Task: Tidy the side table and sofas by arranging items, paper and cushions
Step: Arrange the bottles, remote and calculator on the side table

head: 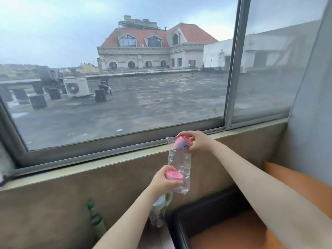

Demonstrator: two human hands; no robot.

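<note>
Two hands raised before a window, each pinching a pink item, with a clear plastic wrapper between them.

Nearest, an orange sofa seat (pixel 231 232) with dark trim at lower right, and beside it a tabletop (pixel 162 236) carrying a green bottle (pixel 97 220) and a pale green cup with a handle (pixel 161 203), partly hidden behind the left forearm. Above these, left hand (pixel 164 182) closed around a round pink lid (pixel 173 175), fingers curled under, thumb on top. Clear plastic wrapper (pixel 180 170) hanging crumpled from the upper item down past the lid. Higher, right hand (pixel 195 141) pinching a pink box with a printed label (pixel 182 145) at the wrapper's top end, level with the window sill (pixel 107 157). Beyond the glass, a flat grey rooftop (pixel 143 105), an air-conditioning unit (pixel 76 87), and farthest off a red-roofed building (pixel 152 45).
</note>
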